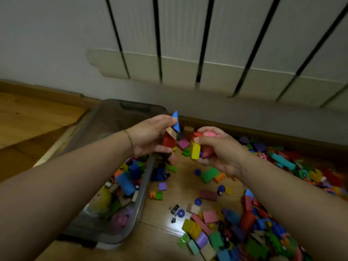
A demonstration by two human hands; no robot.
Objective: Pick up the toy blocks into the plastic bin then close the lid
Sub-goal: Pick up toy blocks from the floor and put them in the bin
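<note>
Your left grip (148, 136) clasps blue triangle (175, 120), red block (168, 142); right grip (220, 150) clasps yellow block (194, 151), just right of plastic bin (114, 117).

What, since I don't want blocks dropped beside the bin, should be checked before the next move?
1. Left hand grip on the blue triangle and red block: ok, fingers curled round both.
2. Right hand grip on the yellow block: ok, held together with pink pieces.
3. Right hand above the plastic bin: not ok, it is over the floor to the bin's right.
4. Bin open: ok, no lid on it.
5. Lid within reach: cannot tell, none in view.
6. Floor cleared: not ok, many loose blocks remain.
</note>
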